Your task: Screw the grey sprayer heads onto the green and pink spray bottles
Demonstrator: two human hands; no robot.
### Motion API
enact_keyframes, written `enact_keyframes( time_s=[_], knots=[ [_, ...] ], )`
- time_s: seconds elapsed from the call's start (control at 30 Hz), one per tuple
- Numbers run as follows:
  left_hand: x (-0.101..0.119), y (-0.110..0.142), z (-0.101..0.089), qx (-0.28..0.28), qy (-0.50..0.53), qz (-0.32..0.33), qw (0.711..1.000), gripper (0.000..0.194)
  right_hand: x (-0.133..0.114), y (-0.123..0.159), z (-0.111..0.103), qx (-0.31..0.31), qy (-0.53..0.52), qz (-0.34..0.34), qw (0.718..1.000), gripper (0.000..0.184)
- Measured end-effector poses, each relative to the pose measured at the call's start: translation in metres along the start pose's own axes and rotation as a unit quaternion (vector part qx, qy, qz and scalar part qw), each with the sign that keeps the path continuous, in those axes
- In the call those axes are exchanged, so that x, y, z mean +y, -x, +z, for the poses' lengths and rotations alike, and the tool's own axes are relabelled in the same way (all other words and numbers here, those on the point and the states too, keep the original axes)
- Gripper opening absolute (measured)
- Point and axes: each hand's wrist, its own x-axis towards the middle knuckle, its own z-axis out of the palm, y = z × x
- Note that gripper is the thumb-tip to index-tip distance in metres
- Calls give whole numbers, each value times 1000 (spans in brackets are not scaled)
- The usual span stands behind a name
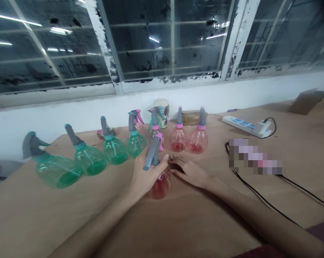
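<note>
My left hand [144,173] is wrapped round the neck of a pink spray bottle [159,189] with red liquid in its base and a grey trigger head on top. The bottle stands on the wooden table in front of me. My right hand [190,171] lies just right of it, fingers stretched toward the bottle; whether they touch it I cannot tell. Beyond my hands stand two pink spray bottles [197,142] with red liquid, and another [155,129] partly hidden behind the held one. To the left, several green spray bottles [114,148] holding green liquid form a slanting row.
Behind the row are a paper cup [164,109], more spray bottles partly hidden, and a brown taped packet [194,118]. On the right lie a white power strip [244,124], black cables [261,195] and a blurred-out object. A brown box [307,101] sits near the wall.
</note>
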Motion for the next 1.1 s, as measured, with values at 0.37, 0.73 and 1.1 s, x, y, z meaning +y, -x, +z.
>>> enact_keyframes(
  time_s=[0.37,0.73,1.1],
  knots=[
    [-1,2,0,-9,14,-19,1000,16,0,1,0,-4,-5,3,1000,37],
    [6,-1,-3,-44,33,-34,998,19,-5,1,-4,-14,1,5,1000,36],
    [7,-1,-7,-40,63,-40,996,20,-8,0,-7,-10,-38,21,999,39]
  ],
)
